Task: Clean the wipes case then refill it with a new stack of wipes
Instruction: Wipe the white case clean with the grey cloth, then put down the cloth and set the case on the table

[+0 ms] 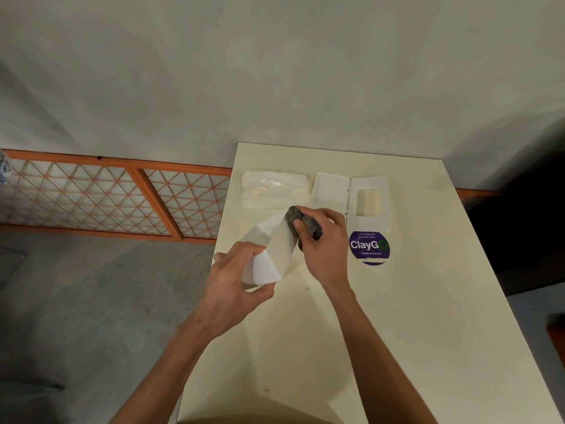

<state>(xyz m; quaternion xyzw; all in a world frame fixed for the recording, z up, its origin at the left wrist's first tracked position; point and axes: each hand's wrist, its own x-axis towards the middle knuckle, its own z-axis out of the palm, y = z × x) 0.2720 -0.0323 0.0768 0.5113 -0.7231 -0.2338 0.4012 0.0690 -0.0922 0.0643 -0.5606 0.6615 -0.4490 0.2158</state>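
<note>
A person's left hand [232, 283] grips the lower end of a white wipes case [272, 246], held tilted above a cream table [397, 332]. The right hand [324, 249], fingers curled around a grey cloth [305, 221], presses it to the case's upper end, perhaps just inside. Beyond them lie a wrapped pack of wipes [273, 189], the case's open lid [331, 191] and a purple sticker [369, 247].

My left forearm [171, 362] and right forearm [382, 347] are bare along all that shows of them, long and slim. My left grip [235, 280] and right grip [321, 243] are bare too, wrists and fingers alike.
</note>
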